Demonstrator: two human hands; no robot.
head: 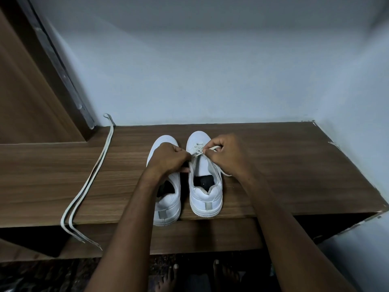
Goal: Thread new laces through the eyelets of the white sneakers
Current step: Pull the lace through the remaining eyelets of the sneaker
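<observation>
On the wooden shelf [273, 165] against the wall I see both white sneakers, heels toward me; no brand or writing readable on either. My left hand [168, 159] covers the left sneaker [168, 205], fingers curled at the right sneaker [207, 194] eyelet edge, exact hold hidden; right hand [226, 154] pinches the lace [214, 147] near the toe. Spare lace [88, 186] lies left, ends hanging over the edge.

Two white sneakers [207, 186] stood side by side, heels near. A lace [197, 148] crossed the right one's front holes. Another lace [88, 180] lay folded, left.
</observation>
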